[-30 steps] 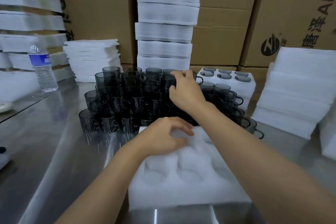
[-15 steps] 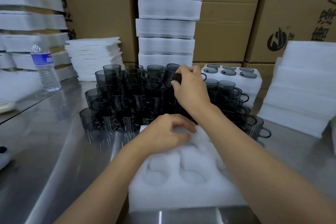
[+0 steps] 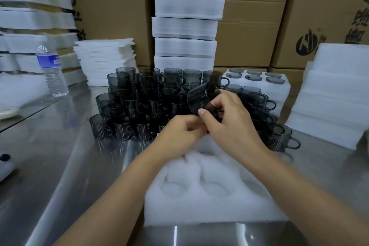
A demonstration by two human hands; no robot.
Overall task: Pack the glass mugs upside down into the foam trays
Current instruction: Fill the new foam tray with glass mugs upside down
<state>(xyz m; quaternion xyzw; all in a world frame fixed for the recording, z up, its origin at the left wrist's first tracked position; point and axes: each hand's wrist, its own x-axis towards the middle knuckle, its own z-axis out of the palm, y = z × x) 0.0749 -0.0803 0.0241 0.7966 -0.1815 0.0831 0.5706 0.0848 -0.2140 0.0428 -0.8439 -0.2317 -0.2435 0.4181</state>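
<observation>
A white foam tray (image 3: 209,201) with round pockets lies on the steel table in front of me. Behind it stands a stacked pile of smoky glass mugs (image 3: 139,102). My right hand (image 3: 225,122) grips one smoky mug (image 3: 196,97), tilted on its side above the tray's far edge. My left hand (image 3: 179,134) sits just below and left of it, fingers curled, touching the right hand's thumb side; whether it holds the mug is hidden.
A filled foam tray (image 3: 257,86) with upside-down mugs stands behind the pile at right. Foam stacks (image 3: 185,26) and cardboard boxes line the back; more foam (image 3: 335,96) sits at right. A water bottle (image 3: 52,70) stands at left.
My right hand lifted one mug off the pile, brought it toward me and tipped it. My left hand rose from the tray's far edge to meet it.
</observation>
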